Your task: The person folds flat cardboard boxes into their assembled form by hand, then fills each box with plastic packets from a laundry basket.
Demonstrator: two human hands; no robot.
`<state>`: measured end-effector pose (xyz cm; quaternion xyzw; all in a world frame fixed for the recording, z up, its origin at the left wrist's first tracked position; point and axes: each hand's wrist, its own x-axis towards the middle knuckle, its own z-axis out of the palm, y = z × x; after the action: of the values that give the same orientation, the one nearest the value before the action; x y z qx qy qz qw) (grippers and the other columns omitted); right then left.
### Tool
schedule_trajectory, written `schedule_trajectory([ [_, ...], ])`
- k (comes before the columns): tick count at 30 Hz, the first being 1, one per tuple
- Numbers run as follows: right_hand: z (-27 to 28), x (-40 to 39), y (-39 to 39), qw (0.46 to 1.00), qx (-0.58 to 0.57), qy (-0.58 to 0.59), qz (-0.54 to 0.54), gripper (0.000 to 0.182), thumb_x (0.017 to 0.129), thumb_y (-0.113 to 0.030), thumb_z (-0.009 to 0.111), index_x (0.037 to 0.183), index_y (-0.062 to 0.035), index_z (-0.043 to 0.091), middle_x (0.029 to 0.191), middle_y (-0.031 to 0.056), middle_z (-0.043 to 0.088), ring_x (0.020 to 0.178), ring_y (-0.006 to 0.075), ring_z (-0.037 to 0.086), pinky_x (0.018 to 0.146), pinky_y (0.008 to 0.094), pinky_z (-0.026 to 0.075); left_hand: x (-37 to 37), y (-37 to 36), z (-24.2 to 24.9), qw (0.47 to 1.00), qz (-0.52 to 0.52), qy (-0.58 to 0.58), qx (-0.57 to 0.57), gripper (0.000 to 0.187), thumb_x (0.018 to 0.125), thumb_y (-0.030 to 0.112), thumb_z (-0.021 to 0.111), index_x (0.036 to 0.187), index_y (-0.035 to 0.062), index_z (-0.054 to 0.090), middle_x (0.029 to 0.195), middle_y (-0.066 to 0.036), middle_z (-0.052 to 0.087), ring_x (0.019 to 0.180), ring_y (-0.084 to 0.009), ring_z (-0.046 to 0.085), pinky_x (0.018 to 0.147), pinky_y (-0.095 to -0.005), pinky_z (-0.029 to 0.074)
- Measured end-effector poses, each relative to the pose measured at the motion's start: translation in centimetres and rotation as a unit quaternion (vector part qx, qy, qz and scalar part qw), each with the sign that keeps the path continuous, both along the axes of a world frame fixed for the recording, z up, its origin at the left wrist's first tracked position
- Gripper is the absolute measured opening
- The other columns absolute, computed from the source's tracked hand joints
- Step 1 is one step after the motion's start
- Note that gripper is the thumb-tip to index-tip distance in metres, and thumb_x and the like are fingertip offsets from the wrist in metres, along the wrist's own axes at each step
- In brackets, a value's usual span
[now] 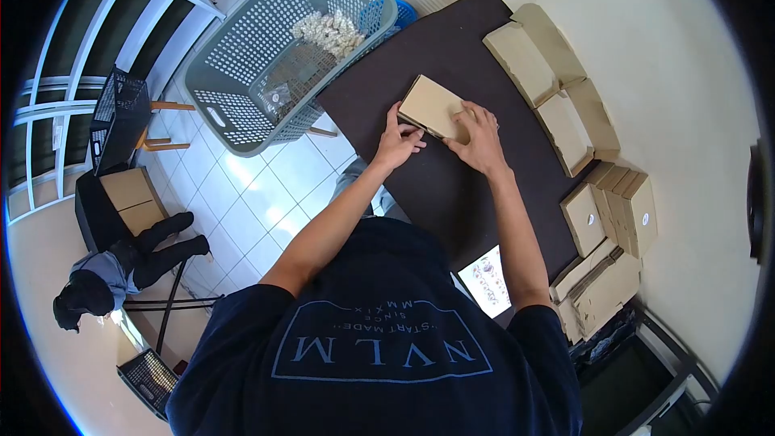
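A closed, flat brown cardboard box [434, 103] lies slightly turned on the dark-covered table [484, 210], between my two hands. My left hand [396, 144] is at its near left corner, with one finger up along the left side and the others curled at the front edge. My right hand [481, 137] grips the right end, fingers over the lid and thumb at the front edge. What is inside the box is hidden.
Open cardboard boxes [565, 131] line the table's right edge, near closed boxes [634, 208] and flattened cardboard [601, 295]. A printed sheet [485, 281] lies by my right arm. Left stands a large grey basket [222, 73] holding pale bundles. Another person [109, 270] sits far left.
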<state>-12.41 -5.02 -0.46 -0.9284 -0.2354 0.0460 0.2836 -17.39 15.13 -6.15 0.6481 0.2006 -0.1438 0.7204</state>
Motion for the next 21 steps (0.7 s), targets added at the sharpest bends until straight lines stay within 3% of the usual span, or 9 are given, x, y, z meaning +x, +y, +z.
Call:
schedule_trajectory([
  [13, 0.0, -0.3, 0.6, 1.0, -0.012, -0.005, -0.004, 0.048, 0.064, -0.02, 0.083, 0.105, -0.0123, 0.058, 0.136, 0.0117, 0.045, 0.125, 0.0383, 0.041, 0.103, 0.0498, 0.034, 0.1, -0.1, 0.7, 1.0, -0.009, 0.002, 0.021, 0.092, 0.087, 0.005, 0.066, 0.151, 0.0119, -0.001, 0.099, -0.018, 0.066, 0.077, -0.0222, 0.07, 0.065, -0.0312, 0.058],
  [15, 0.0, -0.4, 0.7, 1.0, -0.018, -0.001, -0.011, 0.048, 0.064, -0.019, 0.083, 0.105, -0.0124, 0.057, 0.136, 0.0118, 0.045, 0.125, 0.0389, 0.04, 0.103, 0.05, 0.034, 0.2, -0.3, 1.1, 0.999, -0.019, 0.038, 0.023, 0.096, 0.088, 0.005, 0.067, 0.15, 0.0165, -0.004, 0.109, -0.02, 0.062, 0.086, -0.0253, 0.07, 0.07, -0.0332, 0.057],
  [21, -0.1, -0.5, 0.8, 1.0, -0.02, 0.002, -0.017, 0.048, 0.065, -0.019, 0.083, 0.105, -0.0124, 0.057, 0.136, 0.0123, 0.044, 0.126, 0.039, 0.039, 0.103, 0.0503, 0.033, 0.3, -0.7, 1.7, 0.998, -0.009, 0.055, -0.02, 0.099, 0.088, 0.006, 0.066, 0.15, 0.0183, -0.01, 0.111, -0.021, 0.062, 0.088, -0.0262, 0.07, 0.071, -0.0333, 0.057],
])
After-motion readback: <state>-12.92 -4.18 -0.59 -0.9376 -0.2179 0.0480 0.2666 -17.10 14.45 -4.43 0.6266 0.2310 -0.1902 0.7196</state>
